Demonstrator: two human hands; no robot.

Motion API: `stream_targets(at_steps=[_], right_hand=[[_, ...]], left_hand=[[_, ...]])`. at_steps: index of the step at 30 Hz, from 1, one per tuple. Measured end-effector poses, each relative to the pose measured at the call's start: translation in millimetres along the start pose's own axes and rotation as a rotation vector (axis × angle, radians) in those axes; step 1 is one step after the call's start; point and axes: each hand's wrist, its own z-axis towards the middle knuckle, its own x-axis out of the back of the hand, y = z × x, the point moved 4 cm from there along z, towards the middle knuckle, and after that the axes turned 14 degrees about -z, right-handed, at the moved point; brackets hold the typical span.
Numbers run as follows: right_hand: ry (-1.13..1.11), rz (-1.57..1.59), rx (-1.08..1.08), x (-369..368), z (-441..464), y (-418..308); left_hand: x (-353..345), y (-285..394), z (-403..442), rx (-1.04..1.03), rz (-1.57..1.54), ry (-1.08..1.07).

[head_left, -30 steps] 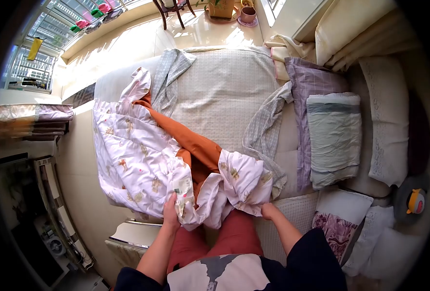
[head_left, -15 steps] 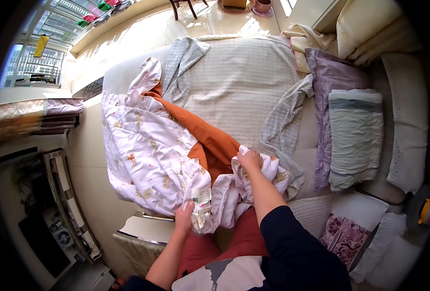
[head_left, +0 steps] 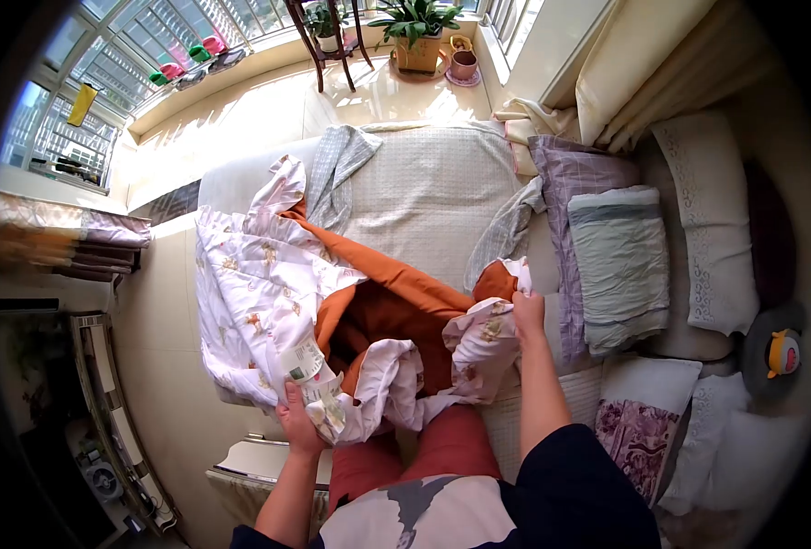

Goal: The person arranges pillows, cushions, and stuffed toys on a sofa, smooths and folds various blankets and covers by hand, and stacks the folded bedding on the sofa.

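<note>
A duvet cover (head_left: 252, 297), pale pink-white with small printed animals and an orange inner side, spreads across the left of the bed and toward my legs. My left hand (head_left: 301, 419) is closed on its near edge, close to a white sewn-in label (head_left: 305, 360). Further right, my right hand (head_left: 528, 314) grips another part of the edge, raised above the bed. Between the hands the cover gapes, showing the orange side (head_left: 396, 293), with a bunched fold hanging in front of my knees. The fingertips of both hands are partly hidden by cloth.
The bed (head_left: 424, 197) bears a grey patterned cloth (head_left: 337, 183), a purple pillow (head_left: 588, 165) and a folded pale green quilt (head_left: 617, 265). More cushions lie at right. A white-topped cabinet (head_left: 254, 460) stands near my left leg. Potted plants (head_left: 417, 50) are by the window.
My hands have moved apart, the right one to the right and the left one to the left. The cover's opening has widened, showing more orange. The view has tilted up and shifted right.
</note>
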Motion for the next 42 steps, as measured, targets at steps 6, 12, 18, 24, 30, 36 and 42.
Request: stream_targets(at_steps=[6,12,18,24,30,36,42], right_hand=[[-0.294,0.917,0.183,55.7,-98.4,-100.9],[-0.558,1.127,0.284,19.9,-162.1,-113.8],[-0.609,1.228,0.258,33.1,-213.0,-108.6],[-0.247,0.735,0.568,51.9,-248.7,-126.2],[-0.425,0.937,0.255,54.2,-256.2,-112.5],[-0.303,0.197,0.857,59.4,-292.4,-135.1],[-0.297,-0.054,0.56,53.1,-303.6,-97.0]], left_hand=[[-53.1,28.2,1.0,0.185,-0.157,-0.36],[-102.9,-7.2,-41.2,0.414,-0.235,-0.746],[-109.2,-2.7,-65.7,0.718,-0.347,-0.771],[-97.2,-48.5,-71.6,0.628,-0.081,-0.952],[-111.9,-17.5,-106.1,-0.304,0.753,-1.222],[-103.6,-11.4,-105.6,-0.308,0.84,-1.299],[-90.0,17.2,-53.4,-0.37,1.119,-1.385]])
